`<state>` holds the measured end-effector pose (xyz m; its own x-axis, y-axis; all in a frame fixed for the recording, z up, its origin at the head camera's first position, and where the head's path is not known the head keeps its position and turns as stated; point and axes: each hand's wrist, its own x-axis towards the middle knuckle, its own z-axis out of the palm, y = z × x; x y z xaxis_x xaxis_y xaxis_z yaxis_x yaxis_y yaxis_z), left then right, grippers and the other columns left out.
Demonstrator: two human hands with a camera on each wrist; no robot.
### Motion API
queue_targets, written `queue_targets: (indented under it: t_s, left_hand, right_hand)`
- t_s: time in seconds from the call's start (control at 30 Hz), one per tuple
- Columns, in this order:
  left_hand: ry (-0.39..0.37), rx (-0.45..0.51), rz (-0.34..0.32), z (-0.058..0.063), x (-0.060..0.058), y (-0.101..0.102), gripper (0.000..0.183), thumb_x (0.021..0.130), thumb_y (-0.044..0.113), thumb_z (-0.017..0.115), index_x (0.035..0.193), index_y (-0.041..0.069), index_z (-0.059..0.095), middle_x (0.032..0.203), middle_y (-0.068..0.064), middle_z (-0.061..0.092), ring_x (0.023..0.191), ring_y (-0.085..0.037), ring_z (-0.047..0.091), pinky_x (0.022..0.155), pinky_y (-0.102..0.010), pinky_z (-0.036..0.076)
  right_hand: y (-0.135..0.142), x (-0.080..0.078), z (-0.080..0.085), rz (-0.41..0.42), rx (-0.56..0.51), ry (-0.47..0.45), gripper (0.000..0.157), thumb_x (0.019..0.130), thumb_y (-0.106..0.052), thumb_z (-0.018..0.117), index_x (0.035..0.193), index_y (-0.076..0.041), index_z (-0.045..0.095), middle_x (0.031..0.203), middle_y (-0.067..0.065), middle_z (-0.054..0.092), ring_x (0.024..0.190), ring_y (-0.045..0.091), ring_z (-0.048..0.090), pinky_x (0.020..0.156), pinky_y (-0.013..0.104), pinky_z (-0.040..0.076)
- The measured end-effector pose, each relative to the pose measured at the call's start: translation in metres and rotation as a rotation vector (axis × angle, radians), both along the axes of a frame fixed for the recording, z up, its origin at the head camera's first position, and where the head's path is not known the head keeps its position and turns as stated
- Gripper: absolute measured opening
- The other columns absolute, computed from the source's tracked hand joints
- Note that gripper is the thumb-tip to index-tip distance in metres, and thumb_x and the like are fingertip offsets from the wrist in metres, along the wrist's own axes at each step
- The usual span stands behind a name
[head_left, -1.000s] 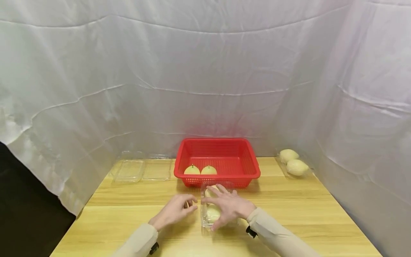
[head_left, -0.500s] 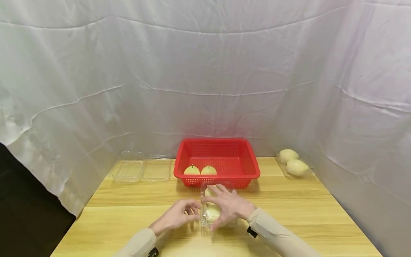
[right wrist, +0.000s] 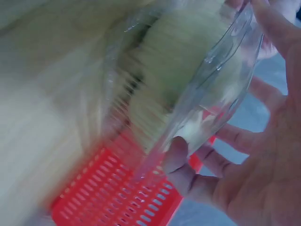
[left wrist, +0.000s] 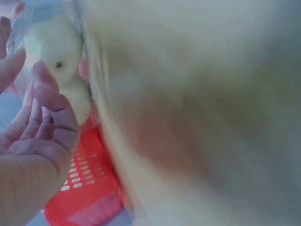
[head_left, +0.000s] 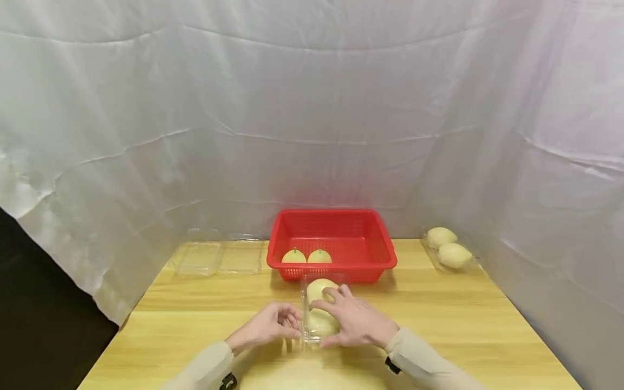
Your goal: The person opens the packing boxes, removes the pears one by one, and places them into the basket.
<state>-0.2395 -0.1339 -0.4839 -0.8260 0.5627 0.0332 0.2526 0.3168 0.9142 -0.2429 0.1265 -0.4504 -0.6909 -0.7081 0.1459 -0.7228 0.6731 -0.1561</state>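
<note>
both sleeves [head_left: 201, 367] are pale beige, with a small black device [head_left: 392, 365] beside each cuff [head_left: 398, 342]

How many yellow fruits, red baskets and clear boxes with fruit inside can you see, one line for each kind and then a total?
Yellow fruits: 6
Red baskets: 1
Clear boxes with fruit inside: 2
Total: 9

Clear plastic box [head_left: 305, 325], on wooden table [head_left: 439, 325], two pale yellow fruits [head_left: 316, 292] inside, in a row
</note>
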Motion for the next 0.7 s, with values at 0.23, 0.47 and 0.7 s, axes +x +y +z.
queue_targets:
  t_s: [0.23,0.47,0.7]
  left_hand:
    - [0.019,-0.033,-0.005,0.002,-0.001,0.000,0.024,0.080,0.008,0.077,0.100,0.001,0.065,0.090,-0.008,0.067,0.076,-0.013,0.061,0.069,-0.022,0.050]
    - [0.016,-0.022,-0.013,0.000,-0.001,0.000,0.022,0.080,0.007,0.077,0.098,0.000,0.066,0.090,-0.008,0.067,0.075,-0.013,0.061,0.069,-0.022,0.051]
    - [-0.007,0.006,-0.033,-0.002,-0.003,0.000,0.029,0.078,0.005,0.077,0.105,0.001,0.066,0.093,-0.013,0.069,0.074,-0.012,0.063,0.068,-0.023,0.053]
  right_hand:
    - [-0.011,0.003,0.014,-0.071,0.096,-0.141,0.079,0.077,-0.066,0.070,0.146,-0.042,0.041,0.159,0.013,0.027,0.144,0.042,0.027,0.093,0.074,0.038]
    - [-0.026,0.005,0.027,-0.092,0.218,-0.192,0.087,0.068,-0.060,0.080,0.144,-0.046,0.042,0.163,0.011,0.019,0.142,0.052,0.024,0.093,0.071,0.042]
    - [-0.031,0.002,0.024,-0.091,0.204,-0.088,0.087,0.062,-0.061,0.084,0.139,-0.044,0.049,0.152,0.009,0.036,0.132,0.046,0.040,0.087,0.058,0.051]
